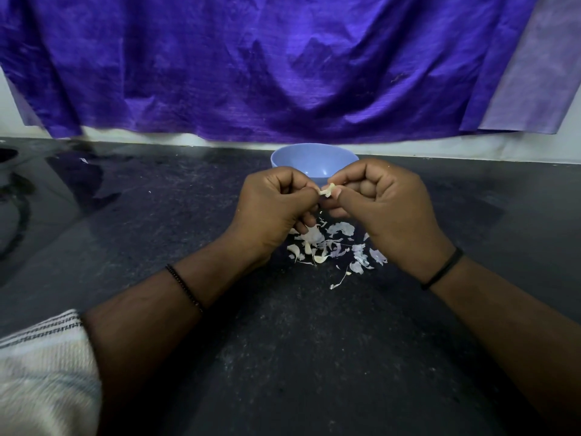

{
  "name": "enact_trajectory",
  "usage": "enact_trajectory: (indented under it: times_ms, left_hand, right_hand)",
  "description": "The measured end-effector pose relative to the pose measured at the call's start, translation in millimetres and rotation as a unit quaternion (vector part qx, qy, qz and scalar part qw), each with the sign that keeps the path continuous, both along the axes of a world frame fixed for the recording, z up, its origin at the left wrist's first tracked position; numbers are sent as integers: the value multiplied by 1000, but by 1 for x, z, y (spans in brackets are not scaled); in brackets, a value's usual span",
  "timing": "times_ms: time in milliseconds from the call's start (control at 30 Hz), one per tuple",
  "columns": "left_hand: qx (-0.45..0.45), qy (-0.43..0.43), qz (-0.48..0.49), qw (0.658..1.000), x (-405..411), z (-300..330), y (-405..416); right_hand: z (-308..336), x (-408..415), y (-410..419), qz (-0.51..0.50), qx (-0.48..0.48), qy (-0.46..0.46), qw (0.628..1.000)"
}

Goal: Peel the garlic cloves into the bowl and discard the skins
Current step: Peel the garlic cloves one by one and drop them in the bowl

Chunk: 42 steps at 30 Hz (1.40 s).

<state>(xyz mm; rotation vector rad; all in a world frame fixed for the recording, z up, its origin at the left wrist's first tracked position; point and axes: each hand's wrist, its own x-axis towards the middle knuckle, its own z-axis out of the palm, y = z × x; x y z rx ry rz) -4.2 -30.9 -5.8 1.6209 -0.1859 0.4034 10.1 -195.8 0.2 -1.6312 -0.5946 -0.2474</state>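
A small pale garlic clove (327, 191) is held in the air between both hands, just in front of the blue bowl (314, 162). My left hand (276, 206) pinches it from the left with curled fingers. My right hand (383, 206) pinches it from the right between thumb and forefinger. A scatter of white and purplish garlic skins (336, 247) lies on the dark counter below the hands, with what looks like part of a garlic bulb (311, 236) among them. The bowl's inside looks bare where it shows.
The dark speckled counter (283, 341) runs to a white wall strip under a hanging purple cloth (283, 64). A dark round object (6, 158) sits at the far left edge. A striped pale sleeve (44, 366) shows at the lower left.
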Motion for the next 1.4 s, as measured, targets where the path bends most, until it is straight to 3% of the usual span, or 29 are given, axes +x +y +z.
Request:
enact_trajectory:
  times_ms: [400, 567, 767, 1133, 1400]
  left_hand:
    - [13, -7, 29, 999, 3, -1, 6]
    - [184, -45, 61, 980, 0, -4, 2]
    - [276, -68, 91, 954, 0, -2, 4]
    - [179, -88, 49, 979, 1, -5, 3]
    - [272, -157, 99, 944, -3, -3, 2]
  right_hand:
    - [7, 1, -1, 20, 106, 72, 992]
    - [5, 1, -3, 19, 85, 90, 992]
    - [3, 1, -3, 9, 54, 87, 995]
    - [4, -1, -2, 2, 56, 111, 992]
    - [3, -3, 1, -9, 35, 103, 994]
